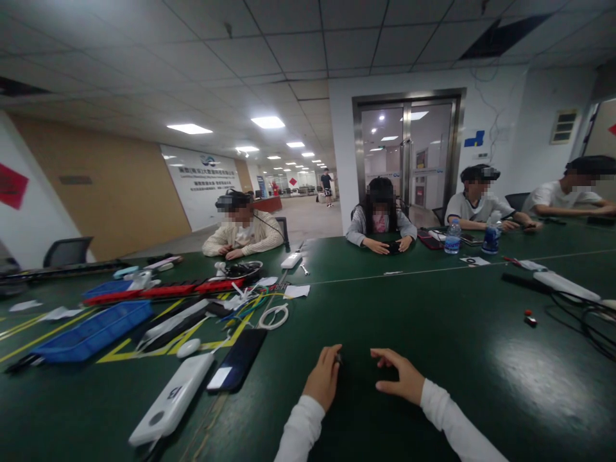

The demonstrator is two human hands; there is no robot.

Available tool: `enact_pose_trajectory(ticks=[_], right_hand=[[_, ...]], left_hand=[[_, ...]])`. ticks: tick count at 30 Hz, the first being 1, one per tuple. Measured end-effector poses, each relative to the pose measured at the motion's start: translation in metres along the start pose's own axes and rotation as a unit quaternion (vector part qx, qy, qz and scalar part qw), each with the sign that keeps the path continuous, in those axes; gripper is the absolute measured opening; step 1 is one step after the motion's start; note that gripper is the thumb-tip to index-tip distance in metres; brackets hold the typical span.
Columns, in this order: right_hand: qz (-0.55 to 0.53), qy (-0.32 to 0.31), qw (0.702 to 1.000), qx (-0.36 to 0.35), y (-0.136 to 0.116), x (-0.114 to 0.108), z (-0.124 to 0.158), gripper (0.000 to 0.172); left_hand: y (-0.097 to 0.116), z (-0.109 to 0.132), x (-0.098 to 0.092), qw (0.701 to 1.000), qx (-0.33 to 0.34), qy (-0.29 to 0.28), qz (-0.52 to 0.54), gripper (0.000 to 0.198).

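My left hand (322, 380) is above the green table, its fingers closed around a small dark object (339, 359). Only a bit of that object shows at the fingertips, too little to name its kind. To the right, my right hand (400, 377) holds nothing; its thumb and fingers are apart and curve toward the left hand. A gap of bare table lies between the two hands. Nearest on the left is a dark phone (238, 359) lying flat, with a white label at its lower end. Beside it lies a white power bank (172, 398) with a cable at its lower end.
A blue basket (96, 330), a coiled white cable (273, 316) and red strips (173, 290) crowd the left. Two bottles (452, 237) stand far right. Black cables and a white power strip (565, 285) lie right, near a small red-and-black piece (530, 318). Several people sit opposite.
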State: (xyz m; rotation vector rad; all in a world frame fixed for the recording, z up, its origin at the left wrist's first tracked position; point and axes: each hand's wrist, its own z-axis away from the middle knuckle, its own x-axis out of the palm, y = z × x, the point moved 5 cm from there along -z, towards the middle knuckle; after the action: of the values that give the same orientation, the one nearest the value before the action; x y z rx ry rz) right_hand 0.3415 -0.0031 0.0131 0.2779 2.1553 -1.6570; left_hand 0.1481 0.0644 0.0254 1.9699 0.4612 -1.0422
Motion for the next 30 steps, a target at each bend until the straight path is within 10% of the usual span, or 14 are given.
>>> enact_pose_trajectory(ticks=[6,10,16,30], right_hand=[[0.001,-0.012,1.000,0.000,0.000,0.001,0.000,0.056],[0.003,-0.023,1.000,0.007,0.009,0.006,0.001,0.054],[0.004,-0.038,0.999,0.012,0.022,0.010,0.004,0.052],[0.018,-0.040,0.999,0.013,0.029,0.013,0.005,0.047]], left_hand=[[-0.119,0.014,-0.074,0.978,-0.105,0.179,-0.031,0.032],[-0.161,0.039,-0.109,0.950,-0.148,0.274,-0.025,0.033],[-0.166,0.060,-0.121,0.909,-0.210,0.359,0.019,0.033],[-0.142,0.055,-0.117,0.927,-0.176,0.327,-0.055,0.033]])
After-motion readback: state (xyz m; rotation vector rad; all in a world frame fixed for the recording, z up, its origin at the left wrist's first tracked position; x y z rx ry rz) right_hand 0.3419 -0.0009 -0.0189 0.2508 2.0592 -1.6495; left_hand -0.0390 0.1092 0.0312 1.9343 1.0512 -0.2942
